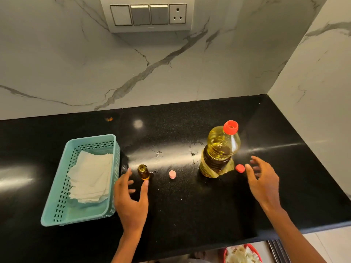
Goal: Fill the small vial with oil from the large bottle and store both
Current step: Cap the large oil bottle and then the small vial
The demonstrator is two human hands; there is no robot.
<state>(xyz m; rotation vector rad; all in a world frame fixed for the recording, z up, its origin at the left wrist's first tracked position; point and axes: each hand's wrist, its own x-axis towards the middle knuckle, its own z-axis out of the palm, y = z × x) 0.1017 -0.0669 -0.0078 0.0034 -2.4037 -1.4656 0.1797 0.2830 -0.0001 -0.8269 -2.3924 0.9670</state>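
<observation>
A small amber vial (143, 172) stands uncapped on the black counter (190, 196), with oil inside. My left hand (131, 198) hovers just in front of it, fingers apart, thumb tip near its base, holding nothing. A pink vial cap (172, 174) lies to the vial's right. The large oil bottle (219, 150) stands upright with a red ring at its open neck. Its red cap (240, 168) lies on the counter to its right. My right hand (263, 179) is spread open just beside that cap, fingertips close to it.
A teal slotted basket (57, 186) holding folded white paper napkins (91, 177) sits left of the vial. Oil smears and droplets (159, 154) mark the counter between vial and bottle. Marble walls close the back and right; the counter's front edge runs below my wrists.
</observation>
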